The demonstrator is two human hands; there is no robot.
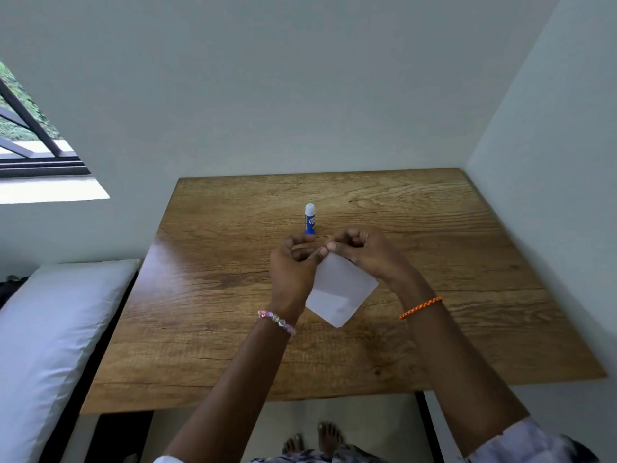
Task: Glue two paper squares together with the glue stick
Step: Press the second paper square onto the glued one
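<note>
- The left hand (293,265) and right hand (359,253) meet above the table (207,295), fingertips touching at the far corner of the paper (337,292).
- Both hands have fingers curled and pinch that corner; the white paper hangs toward the person, between the two wrists, tilted like a diamond.
- Whether it is one sheet or two stacked squares cannot be told.
- The glue stick (310,219) stands upright and capped just beyond the left hand's fingertips, apart from both hands.
- A bead bracelet (277,320) rings the left wrist, an orange cord (420,307) the right.
- A pillow (50,345) lies well left of the left arm.
</note>
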